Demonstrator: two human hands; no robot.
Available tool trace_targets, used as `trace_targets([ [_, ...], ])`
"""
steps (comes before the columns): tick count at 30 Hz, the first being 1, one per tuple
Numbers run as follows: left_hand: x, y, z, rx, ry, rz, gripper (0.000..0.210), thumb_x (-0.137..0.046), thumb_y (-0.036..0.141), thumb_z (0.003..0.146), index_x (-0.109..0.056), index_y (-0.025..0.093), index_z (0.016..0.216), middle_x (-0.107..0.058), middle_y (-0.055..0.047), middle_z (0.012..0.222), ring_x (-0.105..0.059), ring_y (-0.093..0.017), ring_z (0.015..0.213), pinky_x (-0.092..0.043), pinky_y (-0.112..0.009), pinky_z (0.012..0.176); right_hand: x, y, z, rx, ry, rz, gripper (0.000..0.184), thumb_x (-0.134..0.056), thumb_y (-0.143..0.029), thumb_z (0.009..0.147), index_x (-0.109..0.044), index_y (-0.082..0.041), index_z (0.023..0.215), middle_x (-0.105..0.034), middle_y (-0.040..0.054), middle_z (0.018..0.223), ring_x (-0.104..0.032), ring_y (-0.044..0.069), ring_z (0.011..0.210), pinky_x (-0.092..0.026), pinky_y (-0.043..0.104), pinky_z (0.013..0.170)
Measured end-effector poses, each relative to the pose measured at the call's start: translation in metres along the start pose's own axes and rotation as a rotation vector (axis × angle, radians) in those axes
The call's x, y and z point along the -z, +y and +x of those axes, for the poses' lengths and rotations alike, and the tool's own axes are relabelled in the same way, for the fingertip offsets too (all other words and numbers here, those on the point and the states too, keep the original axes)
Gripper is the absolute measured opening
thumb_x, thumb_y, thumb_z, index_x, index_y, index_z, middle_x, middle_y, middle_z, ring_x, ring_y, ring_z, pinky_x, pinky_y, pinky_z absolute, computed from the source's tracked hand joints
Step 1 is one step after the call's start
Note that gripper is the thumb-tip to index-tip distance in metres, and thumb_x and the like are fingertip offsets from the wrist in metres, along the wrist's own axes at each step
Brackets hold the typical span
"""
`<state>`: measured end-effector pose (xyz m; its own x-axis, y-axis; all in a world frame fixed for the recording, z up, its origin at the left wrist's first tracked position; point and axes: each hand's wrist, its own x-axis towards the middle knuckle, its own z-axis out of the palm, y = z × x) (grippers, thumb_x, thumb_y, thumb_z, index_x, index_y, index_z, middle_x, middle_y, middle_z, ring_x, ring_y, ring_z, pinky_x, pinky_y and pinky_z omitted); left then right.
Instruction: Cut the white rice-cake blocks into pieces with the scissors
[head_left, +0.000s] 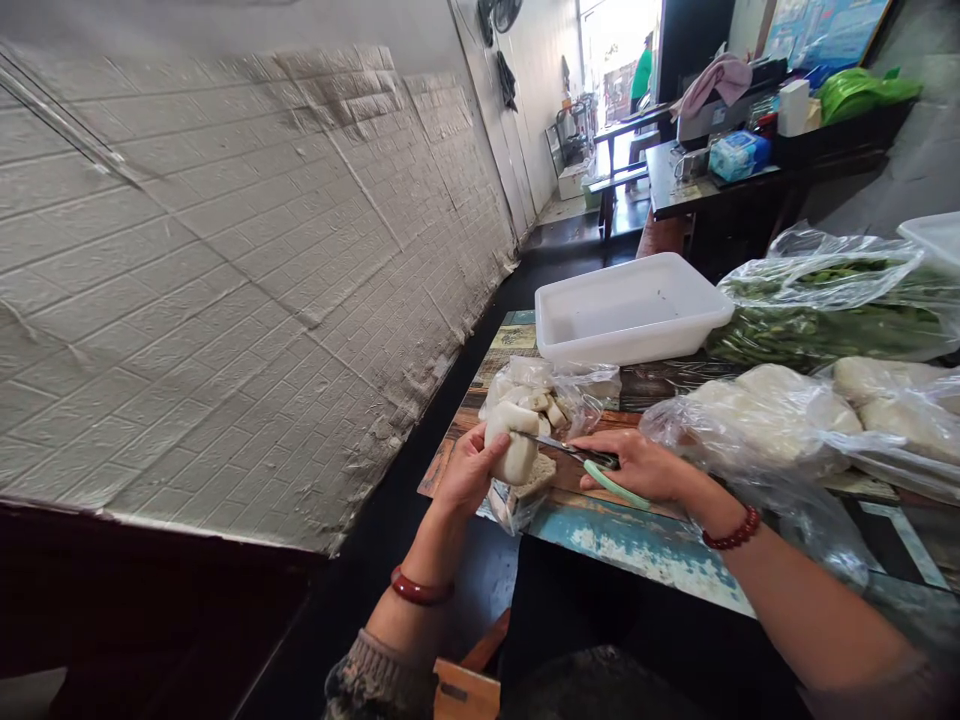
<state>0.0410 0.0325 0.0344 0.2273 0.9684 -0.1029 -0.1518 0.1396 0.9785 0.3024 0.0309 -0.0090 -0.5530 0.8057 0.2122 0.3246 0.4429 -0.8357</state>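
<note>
My left hand [469,470] is closed round a smooth white piece of food that looks like a steamed bun [516,455], held over the table's near left corner. In my right hand [637,465] is a pair of scissors with pale green handles [611,484]. Their blades point left and reach the bun's right side; the tips are hard to make out. Behind the bun, a clear plastic bag [589,390] lies around cut beige chunks [553,412]. Just below it, a porous beige piece [536,478] shows at the table edge, partly in plastic.
A white plastic tub [630,345] stands at the back of the patterned table [637,545]. To the right lie bagged pale lumps [772,400] and a bag of green vegetables [832,335]. A textured wall [300,270] runs along the left. Farther off is a cluttered table [705,190].
</note>
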Motion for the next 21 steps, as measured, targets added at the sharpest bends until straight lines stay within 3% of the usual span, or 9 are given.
trace_targets([
  [3,0.001,0.001,0.001,0.004,-0.006,0.006,0.047,-0.083,0.042,0.068,-0.073,0.014,0.104,-0.075,-0.007,0.084,-0.069,-0.023,0.077,-0.051,-0.03,0.072,-0.001,0.0,0.0,0.04,0.022,0.005,0.05,-0.074,-0.045,0.078,-0.07,-0.02,0.122,-0.074,0.0088,0.114,-0.068,0.032,0.106,-0.053,0.042,0.094],
  [8,0.003,0.002,0.0,-0.006,0.005,0.01,0.047,-0.084,0.042,0.067,-0.073,0.013,0.103,-0.074,-0.008,0.085,-0.067,-0.02,0.072,-0.051,-0.029,0.069,-0.002,-0.005,-0.002,-0.016,0.017,-0.001,0.048,-0.075,-0.042,0.077,-0.072,-0.02,0.12,-0.076,0.008,0.111,-0.069,0.033,0.103,-0.055,0.04,0.09],
  [16,0.002,0.002,-0.003,-0.004,-0.004,-0.005,0.052,-0.086,0.04,0.064,-0.071,0.012,0.106,-0.072,-0.008,0.088,-0.064,-0.018,0.074,-0.05,-0.026,0.069,0.002,-0.018,-0.005,-0.095,-0.075,-0.029,0.057,-0.072,-0.036,0.075,-0.065,-0.018,0.129,-0.071,0.0101,0.12,-0.065,0.032,0.107,-0.053,0.039,0.092],
  [21,0.001,0.001,-0.002,-0.013,-0.023,-0.007,0.051,-0.085,0.042,0.066,-0.071,0.013,0.105,-0.073,-0.009,0.09,-0.064,-0.018,0.076,-0.05,-0.027,0.072,0.0,-0.014,-0.007,-0.104,-0.06,0.021,0.065,-0.073,-0.035,0.072,-0.061,-0.017,0.133,-0.067,0.0107,0.127,-0.061,0.033,0.115,-0.05,0.041,0.098],
])
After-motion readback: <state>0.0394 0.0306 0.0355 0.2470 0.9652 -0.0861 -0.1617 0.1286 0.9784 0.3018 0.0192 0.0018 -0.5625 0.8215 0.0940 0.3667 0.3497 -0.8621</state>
